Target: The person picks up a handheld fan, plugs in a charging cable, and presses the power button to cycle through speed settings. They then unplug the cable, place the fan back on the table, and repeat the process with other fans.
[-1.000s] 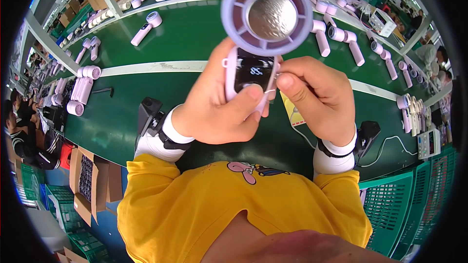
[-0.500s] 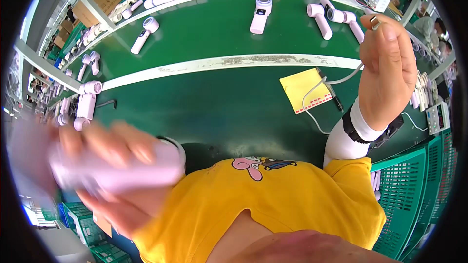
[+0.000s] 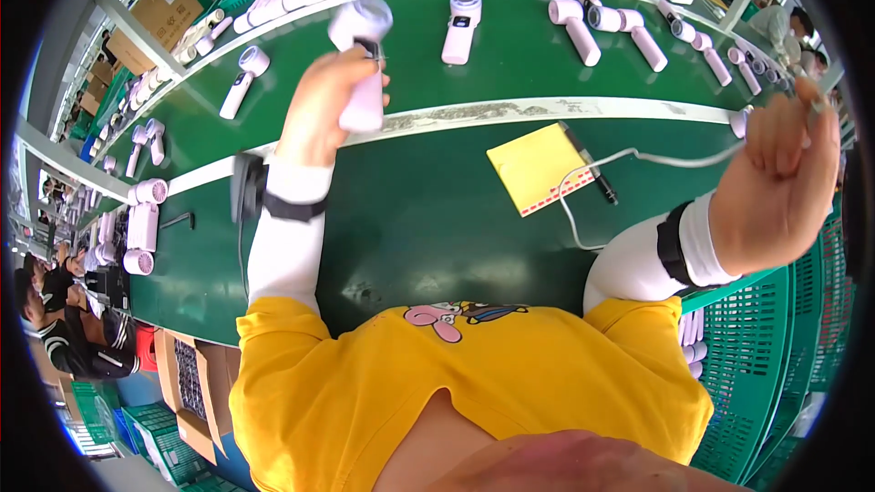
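A pale lilac handheld fan (image 3: 365,107) is upright in my left hand (image 3: 319,100), whose fingers wrap round its handle. It is over the white rail (image 3: 510,110), head pointing away from me, slightly blurred. Off to the right, my raised right hand (image 3: 775,178) is closed, thumb and finger pinched at its top. A grey cable (image 3: 674,160) runs from the table up to this hand; its plug is barely visible between the fingers. Below the cable lie a yellow notepad (image 3: 529,171) and a black pen (image 3: 603,187).
More lilac fans, such as one standing alone (image 3: 462,29), lie spaced along the green far surface (image 3: 410,73). Others rest at the left edge beside a small black hex key-like tool (image 3: 179,220). Green crates (image 3: 743,337) stand at lower right; an open carton (image 3: 219,392) sits lower left.
My left hand has swung from low on the left up and forward over the rail, carrying the fan. My right hand has moved right and lower, stretching the cable with it.
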### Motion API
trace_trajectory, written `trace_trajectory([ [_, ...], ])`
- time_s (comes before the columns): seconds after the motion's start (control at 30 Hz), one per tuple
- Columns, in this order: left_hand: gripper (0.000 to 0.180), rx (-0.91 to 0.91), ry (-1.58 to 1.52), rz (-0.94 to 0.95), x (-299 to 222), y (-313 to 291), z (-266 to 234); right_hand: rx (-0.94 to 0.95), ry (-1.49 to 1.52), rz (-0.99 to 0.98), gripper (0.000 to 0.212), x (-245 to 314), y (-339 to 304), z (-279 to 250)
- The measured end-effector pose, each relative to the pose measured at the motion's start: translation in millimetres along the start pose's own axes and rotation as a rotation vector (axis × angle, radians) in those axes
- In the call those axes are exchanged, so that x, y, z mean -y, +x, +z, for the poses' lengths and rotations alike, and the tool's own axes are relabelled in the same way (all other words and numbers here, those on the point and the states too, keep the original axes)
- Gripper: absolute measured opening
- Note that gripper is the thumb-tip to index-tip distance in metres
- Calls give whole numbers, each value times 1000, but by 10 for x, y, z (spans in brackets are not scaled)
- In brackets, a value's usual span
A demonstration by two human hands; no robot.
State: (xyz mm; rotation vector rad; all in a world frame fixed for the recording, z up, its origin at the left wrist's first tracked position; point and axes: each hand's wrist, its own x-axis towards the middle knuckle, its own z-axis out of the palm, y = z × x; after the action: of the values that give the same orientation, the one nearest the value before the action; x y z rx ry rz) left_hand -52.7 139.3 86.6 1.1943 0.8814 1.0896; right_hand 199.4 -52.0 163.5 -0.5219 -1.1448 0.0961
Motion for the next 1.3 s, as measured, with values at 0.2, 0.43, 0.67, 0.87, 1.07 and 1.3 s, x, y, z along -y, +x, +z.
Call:
trace_trajectory([
  [0.2, 25, -59, 635, 235, 839, 1292, 45, 86, 197, 21, 28, 161, -49, -141],
  [0.43, 21, -499, 1160, 606, 1210, 1863, 284, 130, 210, 14, 28, 102, -68, -184],
  [0.67, 27, -378, 1301, 641, 1567, 1749, 1221, 153, 169, 72, 24, 62, -62, 19],
  [0.87, 23, 350, -242, -275, 1309, 1825, 957, 283, 90, -73, 21, 38, -115, 12],
  [1.07, 22, 244, -271, 114, 747, 1263, 135, 100, 96, -135, 21, 15, -124, 39],
  [1.3, 30, -156, 379, 166, 753, 1172, -1477, 226, 134, -102, 29, -58, -84, 48],
])
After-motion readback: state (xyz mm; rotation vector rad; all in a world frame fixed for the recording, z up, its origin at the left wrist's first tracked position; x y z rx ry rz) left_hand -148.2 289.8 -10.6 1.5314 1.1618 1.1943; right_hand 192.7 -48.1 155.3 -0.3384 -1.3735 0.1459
